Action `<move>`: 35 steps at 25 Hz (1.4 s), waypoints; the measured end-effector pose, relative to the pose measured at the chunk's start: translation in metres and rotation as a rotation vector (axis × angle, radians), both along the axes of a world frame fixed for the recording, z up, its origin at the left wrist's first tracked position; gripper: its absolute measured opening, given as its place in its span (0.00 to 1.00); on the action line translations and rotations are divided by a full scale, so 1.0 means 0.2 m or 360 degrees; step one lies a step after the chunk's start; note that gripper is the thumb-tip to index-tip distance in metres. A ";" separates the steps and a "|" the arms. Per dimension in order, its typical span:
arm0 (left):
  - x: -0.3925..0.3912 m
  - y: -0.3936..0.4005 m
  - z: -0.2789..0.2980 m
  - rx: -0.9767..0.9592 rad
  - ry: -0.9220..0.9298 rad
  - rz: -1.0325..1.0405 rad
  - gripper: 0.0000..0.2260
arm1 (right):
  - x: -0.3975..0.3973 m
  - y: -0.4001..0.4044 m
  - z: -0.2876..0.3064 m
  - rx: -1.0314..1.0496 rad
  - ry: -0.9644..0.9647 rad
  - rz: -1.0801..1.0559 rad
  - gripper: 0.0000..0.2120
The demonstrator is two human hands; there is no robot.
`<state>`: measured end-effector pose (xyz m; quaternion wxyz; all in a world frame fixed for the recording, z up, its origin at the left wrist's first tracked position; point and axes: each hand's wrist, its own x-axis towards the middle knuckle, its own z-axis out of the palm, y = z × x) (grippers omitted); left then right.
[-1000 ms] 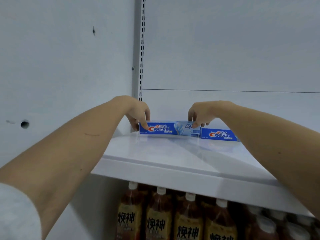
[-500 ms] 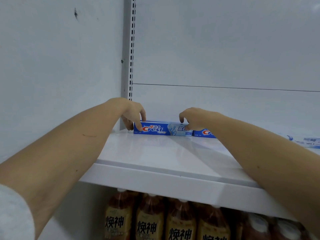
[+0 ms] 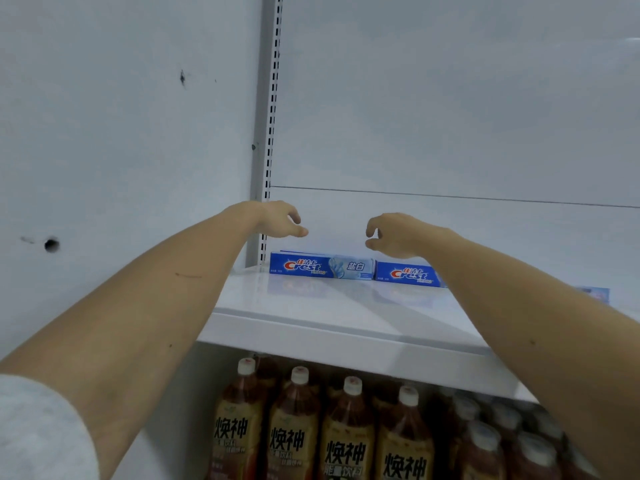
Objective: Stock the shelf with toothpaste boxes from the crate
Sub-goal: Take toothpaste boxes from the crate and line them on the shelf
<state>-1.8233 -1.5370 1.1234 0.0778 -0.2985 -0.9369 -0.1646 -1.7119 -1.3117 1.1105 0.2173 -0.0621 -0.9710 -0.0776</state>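
Note:
A blue Crest toothpaste box (image 3: 322, 266) lies lengthwise at the back left of the white shelf (image 3: 311, 306), against the rear wall. A second blue box (image 3: 405, 273) lies end to end on its right, partly hidden by my right forearm. A third box (image 3: 597, 293) peeks out past that arm at the far right. My left hand (image 3: 277, 220) hovers above the first box's left end, fingers loosely curled, holding nothing. My right hand (image 3: 394, 233) hovers above the seam between the two boxes, also empty. The crate is out of view.
A slotted metal upright (image 3: 272, 133) runs up the back corner beside a grey side wall. Below the shelf stand several brown drink bottles (image 3: 346, 438) with white caps. The shelf's front edge (image 3: 346, 344) runs across the middle of the view.
Both hands have let go of the left toothpaste box and lifted clear above it. The box stays on the shelf against the back wall.

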 end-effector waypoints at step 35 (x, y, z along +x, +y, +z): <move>1.98 -0.06 -1.24 0.1865 -0.0866 -0.0498 0.24 | 1.82 -0.47 -1.11 -0.2422 0.0628 0.0765 0.19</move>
